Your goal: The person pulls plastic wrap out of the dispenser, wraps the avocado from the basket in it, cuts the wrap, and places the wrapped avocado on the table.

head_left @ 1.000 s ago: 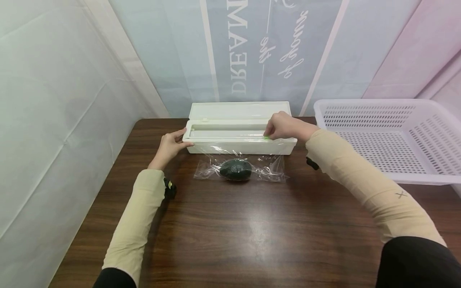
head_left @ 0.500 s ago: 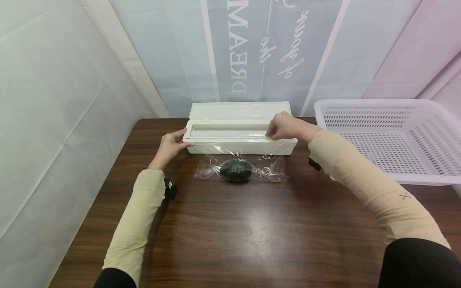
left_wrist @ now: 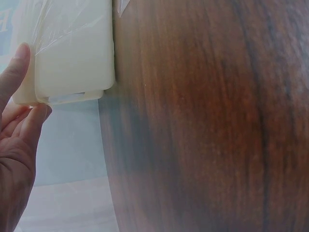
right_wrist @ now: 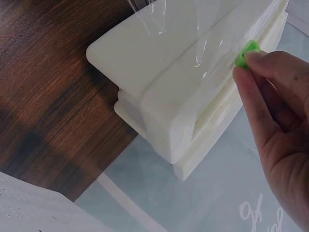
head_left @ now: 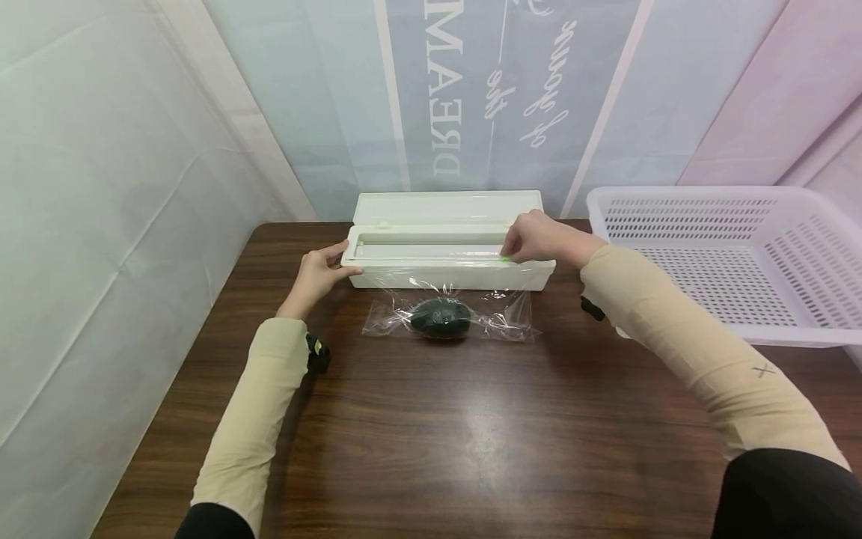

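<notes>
A long white cling film dispenser stands at the back of the table with its lid raised. My left hand grips its left end, thumb at the front and fingers behind, as the left wrist view also shows. Between thumb and fingers, my right hand pinches a small green slide cutter on the dispenser's top edge, right of centre. Clear cling film hangs over the front onto the table. Under the film lies a dark green avocado.
A white perforated plastic basket stands at the right, beside my right forearm. The brown wooden table stretches toward me from the dispenser. A printed curtain hangs directly behind it, and a white cloth wall is at the left.
My right hand has slid a little to the right along the dispenser's edge with the green slide cutter. My left hand, the film and the avocado have kept their places.
</notes>
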`<state>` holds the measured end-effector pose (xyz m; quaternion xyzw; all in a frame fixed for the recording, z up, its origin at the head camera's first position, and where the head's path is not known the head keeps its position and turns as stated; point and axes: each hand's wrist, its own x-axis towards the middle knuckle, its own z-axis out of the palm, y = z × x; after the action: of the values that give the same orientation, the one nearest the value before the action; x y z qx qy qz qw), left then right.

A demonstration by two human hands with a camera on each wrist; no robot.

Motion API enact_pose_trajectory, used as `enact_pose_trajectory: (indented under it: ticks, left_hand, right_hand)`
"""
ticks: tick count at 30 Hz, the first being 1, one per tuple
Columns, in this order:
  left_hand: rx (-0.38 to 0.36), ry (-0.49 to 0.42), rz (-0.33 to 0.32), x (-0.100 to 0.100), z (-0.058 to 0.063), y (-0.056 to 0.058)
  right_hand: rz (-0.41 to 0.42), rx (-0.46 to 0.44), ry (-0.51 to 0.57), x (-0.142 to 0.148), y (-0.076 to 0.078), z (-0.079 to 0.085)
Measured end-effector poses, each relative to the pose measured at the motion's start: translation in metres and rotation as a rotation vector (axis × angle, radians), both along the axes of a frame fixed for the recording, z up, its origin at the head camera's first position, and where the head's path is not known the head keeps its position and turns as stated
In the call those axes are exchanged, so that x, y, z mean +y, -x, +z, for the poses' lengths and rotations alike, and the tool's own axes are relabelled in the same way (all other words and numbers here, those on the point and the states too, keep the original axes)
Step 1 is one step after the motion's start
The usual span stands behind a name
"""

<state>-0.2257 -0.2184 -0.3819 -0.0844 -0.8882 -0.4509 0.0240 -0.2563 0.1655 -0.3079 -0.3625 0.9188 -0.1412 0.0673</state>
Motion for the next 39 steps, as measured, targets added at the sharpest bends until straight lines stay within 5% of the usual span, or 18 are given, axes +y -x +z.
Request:
enact_pose_trajectory:
  ticks: [39]
  left_hand:
    - [-0.014, 0.029, 0.008, 0.001, 0.000, 0.001]
  right_hand:
    - [-0.111, -0.061, -0.035, 0.015, -0.005, 0.005]
